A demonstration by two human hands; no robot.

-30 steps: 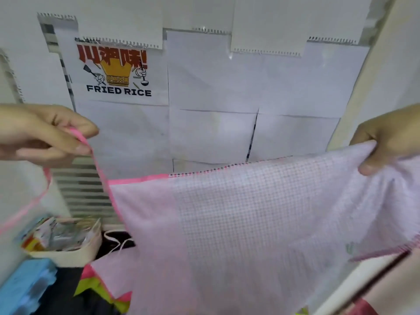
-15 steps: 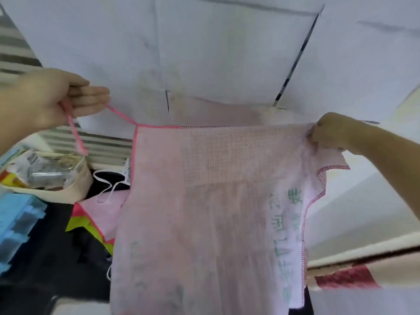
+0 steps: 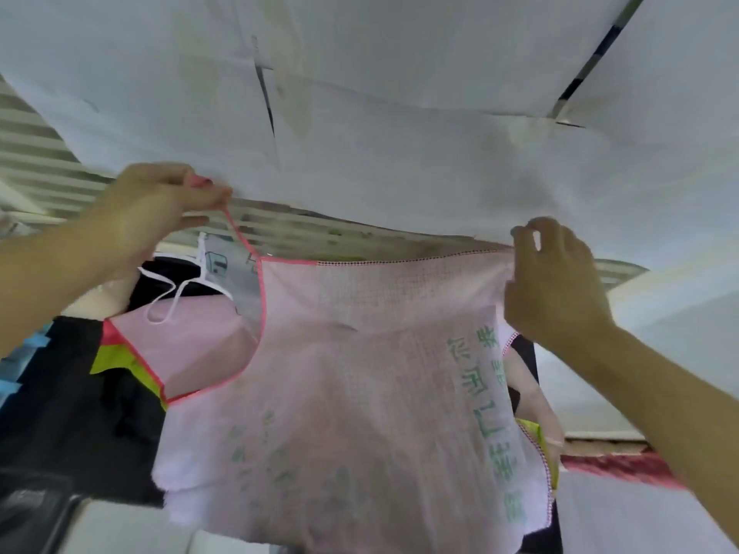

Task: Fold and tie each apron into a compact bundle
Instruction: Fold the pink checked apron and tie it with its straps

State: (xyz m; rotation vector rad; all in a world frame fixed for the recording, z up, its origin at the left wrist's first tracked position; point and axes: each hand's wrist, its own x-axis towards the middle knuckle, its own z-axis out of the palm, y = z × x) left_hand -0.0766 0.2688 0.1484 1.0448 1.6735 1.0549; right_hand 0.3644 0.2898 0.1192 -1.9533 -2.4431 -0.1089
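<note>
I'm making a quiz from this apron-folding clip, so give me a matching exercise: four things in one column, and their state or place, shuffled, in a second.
Things:
1. left hand
2. right hand
3. thin pink checked apron with green lettering
4. white cord loop

States or places:
A. hangs spread between both hands
B. pinches the pink neck strap
C. lies on another pink apron behind
D. grips the apron's top right corner

Pairs: 1-B, 2-D, 3-A, 4-C
</note>
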